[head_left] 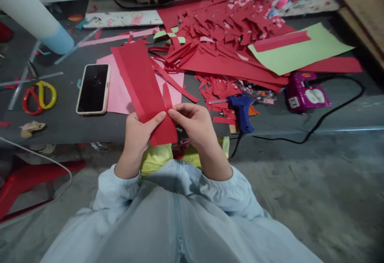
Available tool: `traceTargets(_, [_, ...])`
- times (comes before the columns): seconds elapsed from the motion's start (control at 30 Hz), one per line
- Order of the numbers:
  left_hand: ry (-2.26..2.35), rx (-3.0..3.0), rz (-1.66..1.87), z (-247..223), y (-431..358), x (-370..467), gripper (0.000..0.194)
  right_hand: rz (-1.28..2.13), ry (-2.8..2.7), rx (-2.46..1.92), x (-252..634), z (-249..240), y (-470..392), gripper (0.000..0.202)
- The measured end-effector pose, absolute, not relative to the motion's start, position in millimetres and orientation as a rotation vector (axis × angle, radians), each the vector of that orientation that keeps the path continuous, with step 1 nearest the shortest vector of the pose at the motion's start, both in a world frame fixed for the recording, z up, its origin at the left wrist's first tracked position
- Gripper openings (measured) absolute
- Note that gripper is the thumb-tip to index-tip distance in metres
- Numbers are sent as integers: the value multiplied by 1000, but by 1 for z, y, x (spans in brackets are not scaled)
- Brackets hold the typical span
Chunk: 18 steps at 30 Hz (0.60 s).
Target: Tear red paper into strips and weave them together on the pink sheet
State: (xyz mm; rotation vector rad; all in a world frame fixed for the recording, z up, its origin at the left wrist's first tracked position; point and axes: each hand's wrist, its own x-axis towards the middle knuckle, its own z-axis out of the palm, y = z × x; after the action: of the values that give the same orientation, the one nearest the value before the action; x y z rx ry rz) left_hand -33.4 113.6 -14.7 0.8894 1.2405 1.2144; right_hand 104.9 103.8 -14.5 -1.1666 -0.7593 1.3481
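A long red paper piece with a lengthwise crease slants over the table's front edge. My left hand grips it near its lower end, thumb on top. Beside it, my right hand pinches the right edge of the paper, where a narrow red strip sticks up between the two thumbs. Both thumb tips almost touch. Under the red paper lies a pink sheet, with a phone at its left.
Red paper scraps heap behind my hands. A blue glue gun, a purple box and a black cable are on the right. Scissors and a white-blue bottle stand left. A green sheet lies back right.
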Motion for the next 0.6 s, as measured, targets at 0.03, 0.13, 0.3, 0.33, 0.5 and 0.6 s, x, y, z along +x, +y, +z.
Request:
traceTargets(0.03, [1246, 888, 1226, -15, 113, -33, 36, 1336, -766, -1164, 104, -15, 104, 27])
traceTargets(0.13, [1263, 884, 1269, -14, 111, -29, 31, 1295, -760, -1172, 102, -16, 103, 26])
traceTargets(0.3, [1327, 928, 1314, -12, 109, -25, 29, 1237, -716, -1209, 97, -17, 102, 28])
traceTargets(0.33, [1334, 939, 1322, -11, 108, -25, 28, 1228, -719, -1219, 96, -17, 102, 29])
traceTargets(0.5, [1341, 949, 1366, -11, 108, -25, 26, 1260, -741, -1212, 99, -16, 102, 34])
traceTargets(0.6, [1323, 947, 1374, -11, 109, -27, 27, 1368, -765, -1175, 103, -15, 100, 35])
